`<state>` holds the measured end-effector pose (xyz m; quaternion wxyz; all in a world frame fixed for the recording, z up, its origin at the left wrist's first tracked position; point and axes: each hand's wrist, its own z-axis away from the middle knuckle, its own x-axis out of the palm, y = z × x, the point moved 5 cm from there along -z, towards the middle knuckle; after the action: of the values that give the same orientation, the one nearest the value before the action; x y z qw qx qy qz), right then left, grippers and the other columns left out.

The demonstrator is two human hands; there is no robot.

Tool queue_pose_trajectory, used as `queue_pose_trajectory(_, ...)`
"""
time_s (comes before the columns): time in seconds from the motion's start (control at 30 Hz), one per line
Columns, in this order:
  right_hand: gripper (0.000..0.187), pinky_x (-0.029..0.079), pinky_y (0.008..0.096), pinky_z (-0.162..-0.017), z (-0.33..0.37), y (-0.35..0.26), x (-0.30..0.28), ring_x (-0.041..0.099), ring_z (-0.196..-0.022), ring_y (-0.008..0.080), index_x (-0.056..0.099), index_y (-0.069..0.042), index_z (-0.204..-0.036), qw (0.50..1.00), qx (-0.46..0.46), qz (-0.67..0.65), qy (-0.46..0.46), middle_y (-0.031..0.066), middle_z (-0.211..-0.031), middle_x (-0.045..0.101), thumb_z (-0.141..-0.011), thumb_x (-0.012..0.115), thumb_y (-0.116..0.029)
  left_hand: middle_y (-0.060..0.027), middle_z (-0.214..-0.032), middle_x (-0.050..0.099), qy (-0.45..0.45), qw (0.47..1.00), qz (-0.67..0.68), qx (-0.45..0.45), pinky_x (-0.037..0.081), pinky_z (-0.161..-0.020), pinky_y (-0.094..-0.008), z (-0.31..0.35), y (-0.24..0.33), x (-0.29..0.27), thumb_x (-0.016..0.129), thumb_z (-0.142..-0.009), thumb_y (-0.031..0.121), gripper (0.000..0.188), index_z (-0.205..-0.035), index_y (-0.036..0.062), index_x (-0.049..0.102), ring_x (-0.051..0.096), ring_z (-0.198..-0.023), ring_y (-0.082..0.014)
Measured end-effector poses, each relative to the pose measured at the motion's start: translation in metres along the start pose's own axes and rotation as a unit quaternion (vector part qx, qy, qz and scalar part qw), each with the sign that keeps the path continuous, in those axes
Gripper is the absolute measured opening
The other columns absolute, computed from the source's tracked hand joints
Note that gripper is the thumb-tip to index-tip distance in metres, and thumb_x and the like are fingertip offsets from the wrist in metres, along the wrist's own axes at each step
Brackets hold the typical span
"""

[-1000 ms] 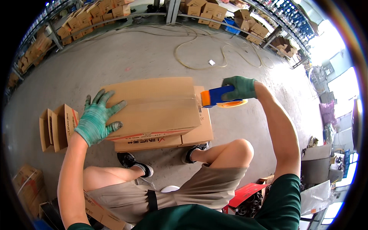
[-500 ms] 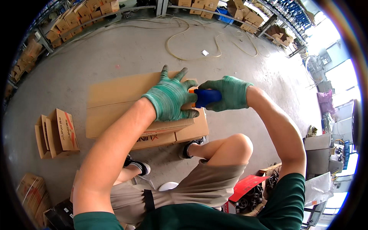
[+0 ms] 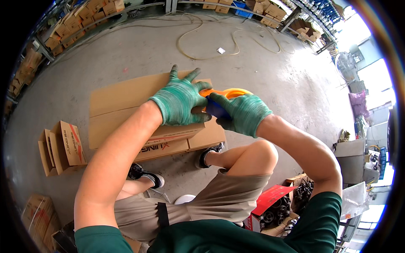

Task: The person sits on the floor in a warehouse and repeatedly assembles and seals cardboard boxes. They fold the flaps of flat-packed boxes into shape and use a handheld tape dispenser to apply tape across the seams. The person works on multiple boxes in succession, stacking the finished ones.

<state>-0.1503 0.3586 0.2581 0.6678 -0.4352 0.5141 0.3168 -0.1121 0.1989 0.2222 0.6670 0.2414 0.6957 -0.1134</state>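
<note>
In front of me lies a flattened-looking brown cardboard carton (image 3: 122, 103), its flaps meeting along a seam. My left hand (image 3: 179, 101), in a green striped glove, presses on the carton's right part with fingers spread. My right hand (image 3: 249, 111), gloved alike, is wrapped round the blue handle of a blue and orange tape dispenser (image 3: 217, 109). The dispenser is at the carton's right end, close against my left fingertips. Whether tape runs from it onto the cardboard I cannot tell.
Folded cartons (image 3: 63, 147) stand at the left. By my right leg is an open red box (image 3: 272, 202) of black round parts. A pale hose (image 3: 181, 46) loops over the floor below shelving (image 3: 168, 6) with boxes. A fan (image 3: 346, 67) stands far right.
My right hand has turned the tape dispenser, so its orange ring now shows beyond the glove. The left hand stays spread on the carton. The whole view has shifted slightly.
</note>
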Motion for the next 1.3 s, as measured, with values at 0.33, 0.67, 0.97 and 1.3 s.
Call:
queue_pose_trajectory(0.33,0.053,0.052,0.0435,-0.070,0.018,0.015,0.106,0.070,-0.082,0.0299,0.046,-0.015,-0.142,0.966,0.062,0.169,-0.186,0.0080,-0.086,0.071,-0.095,0.060,-0.033,-0.0107,-0.155,0.044,-0.073,0.997,-0.023,-0.021,0.006,-0.113,-0.0787,-0.006,0.004,-0.003,0.055,-0.092,0.063,0.053,-0.098,0.0144,0.075,0.018,-0.153,-0.0386)
queue_pose_trajectory(0.67,0.027,0.054,0.0420,-0.083,-0.045,0.051,0.179,0.068,-0.096,0.0341,0.069,-0.010,-0.112,0.973,0.224,0.019,0.044,0.0150,-0.099,0.072,-0.090,0.062,-0.023,-0.0125,-0.160,0.035,0.055,0.997,0.035,-0.042,0.009,-0.120,-0.0664,-0.006,-0.015,0.014,0.053,-0.100,0.044,0.039,-0.123,0.0154,0.067,0.016,-0.154,-0.0386)
queue_pose_trajectory(0.97,0.032,0.055,0.0391,-0.079,-0.029,0.013,0.076,0.068,-0.085,0.0373,0.069,-0.005,-0.117,0.840,0.166,-0.398,0.328,0.0226,-0.099,0.071,-0.099,0.060,-0.030,-0.0216,-0.164,0.024,0.092,0.880,-0.031,-0.465,0.016,-0.124,-0.0547,0.177,-0.094,-0.018,0.067,-0.090,0.054,0.090,-0.158,0.0100,0.026,0.018,-0.153,-0.0408)
queue_pose_trajectory(1.3,0.039,0.047,0.0332,-0.097,-0.044,0.033,0.115,0.061,-0.109,0.0156,0.059,0.003,-0.133,0.879,0.202,-0.429,0.051,0.0082,-0.116,0.068,-0.105,0.051,-0.024,-0.0309,-0.138,0.055,0.188,0.747,0.318,-0.553,0.039,-0.113,-0.0404,0.276,-0.121,0.006,0.047,-0.102,0.059,0.080,-0.148,-0.0058,0.040,0.048,-0.136,-0.0388)
